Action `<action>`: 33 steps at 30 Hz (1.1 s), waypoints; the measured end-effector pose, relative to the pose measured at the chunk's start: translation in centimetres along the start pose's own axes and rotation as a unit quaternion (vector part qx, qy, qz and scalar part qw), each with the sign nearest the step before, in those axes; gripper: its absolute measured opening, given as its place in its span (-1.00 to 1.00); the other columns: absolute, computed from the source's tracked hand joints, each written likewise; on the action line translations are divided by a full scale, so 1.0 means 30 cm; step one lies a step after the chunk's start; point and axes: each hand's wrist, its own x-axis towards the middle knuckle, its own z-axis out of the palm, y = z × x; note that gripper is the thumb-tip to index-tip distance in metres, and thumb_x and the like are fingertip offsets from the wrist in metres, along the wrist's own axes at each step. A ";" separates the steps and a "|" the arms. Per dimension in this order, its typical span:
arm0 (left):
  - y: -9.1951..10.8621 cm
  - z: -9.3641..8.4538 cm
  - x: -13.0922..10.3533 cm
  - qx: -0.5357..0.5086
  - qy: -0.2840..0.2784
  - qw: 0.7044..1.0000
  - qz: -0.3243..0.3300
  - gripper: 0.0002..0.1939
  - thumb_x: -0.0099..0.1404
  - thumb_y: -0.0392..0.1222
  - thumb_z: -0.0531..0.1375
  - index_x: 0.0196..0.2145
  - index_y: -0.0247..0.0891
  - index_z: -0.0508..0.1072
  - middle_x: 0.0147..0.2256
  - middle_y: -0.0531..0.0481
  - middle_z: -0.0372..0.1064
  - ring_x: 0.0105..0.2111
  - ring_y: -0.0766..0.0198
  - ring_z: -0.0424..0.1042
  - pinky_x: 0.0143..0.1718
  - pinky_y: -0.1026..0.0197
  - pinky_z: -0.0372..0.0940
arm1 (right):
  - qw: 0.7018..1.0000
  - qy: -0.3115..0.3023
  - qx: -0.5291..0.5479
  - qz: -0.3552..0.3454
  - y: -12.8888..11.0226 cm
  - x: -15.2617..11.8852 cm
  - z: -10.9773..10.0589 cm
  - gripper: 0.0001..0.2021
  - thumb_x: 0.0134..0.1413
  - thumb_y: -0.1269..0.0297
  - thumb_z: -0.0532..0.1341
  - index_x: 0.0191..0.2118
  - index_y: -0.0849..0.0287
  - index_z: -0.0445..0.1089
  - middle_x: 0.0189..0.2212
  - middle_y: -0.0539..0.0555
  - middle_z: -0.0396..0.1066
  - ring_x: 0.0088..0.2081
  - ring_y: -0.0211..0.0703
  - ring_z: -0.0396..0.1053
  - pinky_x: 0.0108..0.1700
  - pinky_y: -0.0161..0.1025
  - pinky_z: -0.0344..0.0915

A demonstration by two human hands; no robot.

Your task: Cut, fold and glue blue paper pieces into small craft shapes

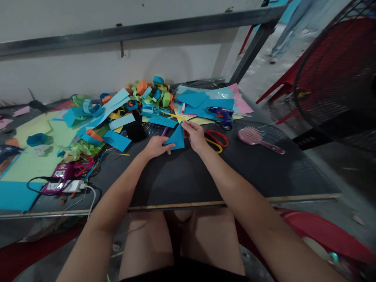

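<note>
A small blue paper piece [177, 138], with a slanted upper left side, is held up between both hands above the dark table [176, 176]. My left hand [158, 147] pinches its lower left corner, thumb on top. At the upper right corner, the fingertips of my right hand [193, 135] are closed on the same paper. Scissors with red and yellow handles [217, 139] lie just right of my right hand. Behind the paper are a blue strip [163, 120] and a yellow strip [176, 115]. Another blue rectangle [116, 140] lies left of my left hand.
Folded colored paper pieces [142, 88] are heaped at the back. A glue gun [221, 114] rests on blue sheets, with a pink hairbrush [254, 137] to its right. A purple power strip [60, 176] with cables sits front left. A large fan [337, 74] stands at right.
</note>
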 end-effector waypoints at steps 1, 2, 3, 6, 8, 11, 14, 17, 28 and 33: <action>0.001 -0.001 -0.002 -0.014 0.009 1.000 0.004 -0.62 0.25 0.08 0.18 -0.50 -0.30 0.49 -0.59 0.04 0.42 -0.63 0.41 0.27 -0.55 0.34 0.10 | 1.000 -0.010 -0.007 0.004 0.002 0.002 -0.001 -0.63 -0.27 -0.07 0.38 -0.42 0.13 0.46 -0.67 -0.12 0.22 -0.60 -0.33 0.14 -0.53 -0.31 0.12; 0.002 -0.001 -0.005 -0.029 0.026 0.999 0.010 -0.59 0.25 0.12 0.16 -0.50 -0.31 0.47 -0.60 0.06 0.38 -0.62 0.40 0.27 -0.54 0.34 0.11 | 1.000 -0.018 -0.012 0.006 0.003 0.003 0.000 -0.59 -0.30 -0.11 0.38 -0.41 0.13 0.46 -0.66 -0.11 0.22 -0.59 -0.32 0.15 -0.52 -0.30 0.13; 0.004 -0.002 -0.008 -0.045 0.046 0.998 0.015 -0.54 0.26 0.16 0.14 -0.52 -0.31 0.45 -0.62 0.06 0.34 -0.60 0.39 0.27 -0.54 0.33 0.11 | 1.000 -0.027 -0.015 0.008 0.004 0.002 0.003 -0.57 -0.32 -0.14 0.39 -0.42 0.13 0.47 -0.66 -0.11 0.22 -0.59 -0.32 0.15 -0.51 -0.29 0.13; 0.013 0.001 -0.015 -0.114 0.106 0.988 0.012 -0.43 0.26 0.27 0.07 -0.53 -0.34 0.43 -0.62 0.06 0.27 -0.57 0.37 0.26 -0.53 0.31 0.14 | 0.998 -0.058 -0.012 0.015 0.001 -0.011 0.018 -0.54 -0.35 -0.17 0.40 -0.44 0.14 0.47 -0.66 -0.11 0.23 -0.58 -0.32 0.14 -0.50 -0.30 0.12; 0.015 0.006 -0.012 -0.175 0.141 0.974 -0.005 -0.43 0.22 0.29 0.11 -0.31 -0.35 0.50 -0.51 0.03 0.37 -0.56 0.37 0.30 -0.53 0.30 0.19 | 0.995 -0.093 -0.010 0.029 -0.008 -0.024 0.028 -0.55 -0.32 -0.16 0.41 -0.43 0.14 0.49 -0.64 -0.09 0.27 -0.57 -0.31 0.15 -0.49 -0.30 0.12; 0.003 0.009 0.003 -0.230 0.160 0.960 -0.013 -0.38 0.17 0.25 0.19 -0.03 -0.32 0.45 -0.34 -0.05 0.47 -0.55 0.38 0.36 -0.56 0.32 0.22 | 0.986 -0.157 -0.022 0.047 -0.028 -0.043 0.033 -0.58 -0.29 -0.11 0.42 -0.41 0.16 0.53 -0.60 -0.07 0.34 -0.55 -0.32 0.18 -0.47 -0.31 0.12; -0.025 0.008 0.021 -0.243 0.146 0.959 -0.010 -0.43 0.14 0.18 0.26 -0.06 -0.31 0.49 -0.40 -0.03 0.46 -0.56 0.40 0.35 -0.56 0.34 0.20 | 0.979 -0.195 -0.031 0.050 -0.041 -0.052 0.029 -0.61 -0.25 -0.06 0.42 -0.39 0.18 0.56 -0.59 -0.06 0.37 -0.54 -0.33 0.18 -0.45 -0.32 0.10; -0.046 0.008 0.031 -0.254 0.137 0.958 -0.006 -0.47 0.11 0.15 0.30 -0.11 -0.32 0.54 -0.46 -0.01 0.45 -0.57 0.40 0.33 -0.55 0.34 0.19 | 0.975 -0.212 -0.037 0.050 -0.044 -0.050 0.024 -0.63 -0.22 -0.05 0.41 -0.39 0.18 0.56 -0.56 -0.05 0.40 -0.52 -0.32 0.21 -0.42 -0.32 0.13; -0.042 -0.001 0.022 -0.247 0.141 0.958 -0.022 -0.48 0.12 0.17 0.29 -0.12 -0.29 0.59 -0.59 0.04 0.37 -0.62 0.43 0.21 -0.61 0.34 0.05 | 0.973 -0.219 -0.056 0.041 -0.028 -0.031 0.019 -0.68 -0.16 -0.01 0.39 -0.36 0.14 0.58 -0.41 -0.01 0.52 -0.39 -0.24 0.35 -0.23 -0.27 0.26; -0.043 -0.005 0.022 -0.239 0.155 0.958 -0.022 -0.51 0.11 0.08 0.32 -0.09 -0.27 0.57 -0.54 0.02 0.41 -0.58 0.42 0.24 -0.59 0.34 0.09 | 0.971 -0.221 -0.084 0.043 -0.031 -0.027 0.022 -0.68 -0.20 0.00 0.40 -0.38 0.16 0.58 -0.42 -0.01 0.51 -0.39 -0.23 0.35 -0.25 -0.26 0.24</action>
